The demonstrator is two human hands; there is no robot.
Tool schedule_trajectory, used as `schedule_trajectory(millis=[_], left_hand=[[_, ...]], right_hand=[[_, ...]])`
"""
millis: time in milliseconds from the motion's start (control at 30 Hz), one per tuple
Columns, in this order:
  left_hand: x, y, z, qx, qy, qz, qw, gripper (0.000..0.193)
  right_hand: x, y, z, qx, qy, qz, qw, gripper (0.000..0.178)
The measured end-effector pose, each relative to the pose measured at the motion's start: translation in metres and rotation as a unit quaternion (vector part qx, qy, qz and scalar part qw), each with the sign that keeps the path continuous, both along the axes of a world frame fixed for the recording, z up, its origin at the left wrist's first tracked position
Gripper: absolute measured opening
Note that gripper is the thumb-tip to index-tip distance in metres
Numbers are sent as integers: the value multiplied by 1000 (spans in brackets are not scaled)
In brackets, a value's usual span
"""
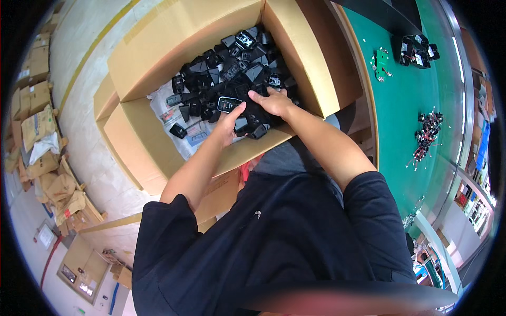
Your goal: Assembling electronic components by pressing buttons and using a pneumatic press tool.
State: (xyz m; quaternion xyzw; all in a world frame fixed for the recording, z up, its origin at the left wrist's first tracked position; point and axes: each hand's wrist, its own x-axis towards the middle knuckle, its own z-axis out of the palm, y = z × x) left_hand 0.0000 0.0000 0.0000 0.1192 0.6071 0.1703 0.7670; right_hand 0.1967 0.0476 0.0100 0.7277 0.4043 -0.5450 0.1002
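Inside an open cardboard box point(299, 58) lies a heap of black plastic device housings point(197, 68), jumbled together. My left hand point(227, 126) reaches in at the near side, its thumb stretched up beside a small black device with a light-rimmed window point(229, 104). Its other fingers are hidden, so I cannot tell whether it grips that piece. My right hand point(273, 103) rests over the heap to the right, thumb apart from the fingers, whose tips are partly hidden among the housings. One loose black housing point(178, 130) lies nearer the box's left wall.
Under the heap is a printed white plastic sheet point(182, 145). To the right stands a green-topped workbench point(400, 105) with black bins point(416, 51), a green circuit board point(381, 64) and a wired cluster of small parts point(428, 134). Stacked cartons point(39, 100) line the far left.
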Motion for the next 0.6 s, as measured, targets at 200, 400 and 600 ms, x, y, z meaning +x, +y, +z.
schedule_trajectory(millis=[200,400,600], left_hand=[[-3,-3,4,-35,-1,5,999,58],[8,-9,3,-47,-66,36,996,52],[35,-2,-10,-66,-83,246,963,46]], right_hand=[[-18,-4,3,17,0,29,999,114],[-6,-6,-1,8,87,25,996,118],[-23,-3,17,34,26,-3,999,119]])
